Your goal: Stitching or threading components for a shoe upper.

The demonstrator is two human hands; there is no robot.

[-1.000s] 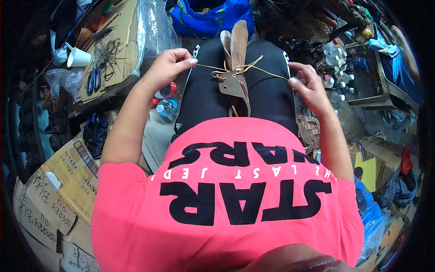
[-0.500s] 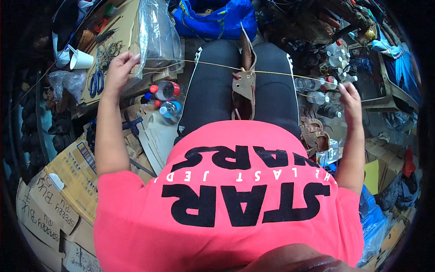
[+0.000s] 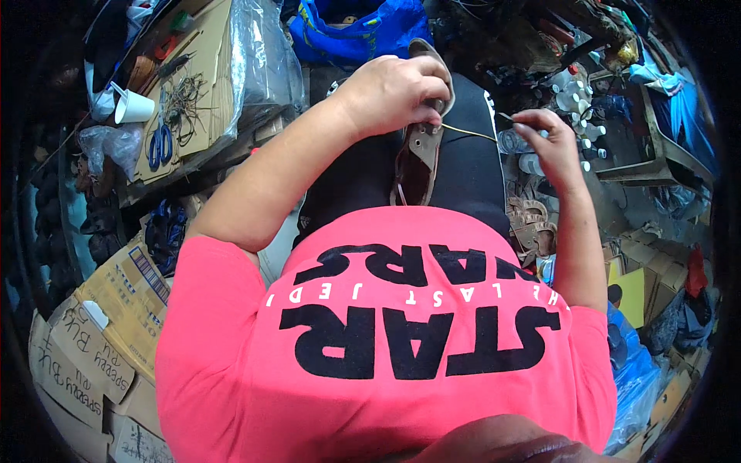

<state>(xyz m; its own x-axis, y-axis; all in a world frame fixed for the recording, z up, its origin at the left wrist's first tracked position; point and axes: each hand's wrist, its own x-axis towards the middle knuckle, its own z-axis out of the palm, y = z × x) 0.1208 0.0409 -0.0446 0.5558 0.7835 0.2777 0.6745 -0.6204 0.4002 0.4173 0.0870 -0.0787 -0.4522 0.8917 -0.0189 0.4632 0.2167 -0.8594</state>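
Observation:
A brown leather shoe [image 3: 421, 150] with eyelets stands between my thighs, its opening toward me. My left hand [image 3: 397, 92] is closed on the shoe's far part, fingers curled over the leather and hiding much of it. From the shoe by the left fingertips, a tan thread [image 3: 467, 133] runs right. Off the right thigh, my right hand [image 3: 549, 140] is closed in a pinch at the thread's far end. A thin, pale tip sticks out from its fingers; I cannot tell whether it is a needle or thread.
A blue bag [image 3: 359, 35] lies beyond my knees. At the left are blue-handled scissors [image 3: 160, 145], a white cup [image 3: 133, 106] and a plastic-covered cardboard stack [image 3: 262, 65]. Several bottles [image 3: 575, 96] and brown woven leather pieces [image 3: 532, 228] lie on the right.
Both hands were spread wide with the thread taut across the shoe. My left hand has come in and gripped the shoe; my right has moved inward, and the thread is slacker.

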